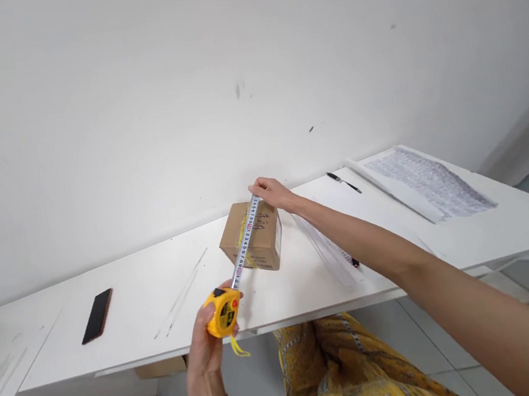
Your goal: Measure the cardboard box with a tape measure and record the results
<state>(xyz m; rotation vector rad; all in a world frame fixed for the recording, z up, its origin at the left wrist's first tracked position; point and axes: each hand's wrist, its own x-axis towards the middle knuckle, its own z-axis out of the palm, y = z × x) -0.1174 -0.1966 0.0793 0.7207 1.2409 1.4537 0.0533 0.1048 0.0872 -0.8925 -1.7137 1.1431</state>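
My left hand point(209, 335) is closed around the yellow case of a tape measure point(223, 311), near the front edge of the desk. From the case, the metal blade runs up and away, slanting across the top of a small brown cardboard box point(265, 245). At the box's far edge, my right hand point(271, 191) pinches the free end of the blade. Yellow tape and dark handwriting show on the box top, partly hidden by the blade. A yellow wrist strap dangles from the case.
The white desk point(156, 277) stands against a white wall. A dark phone point(97, 316) lies at the left. To the right are a pen point(343, 182), a printed sheet point(429, 180) and some papers point(327, 252), partly behind my right forearm.
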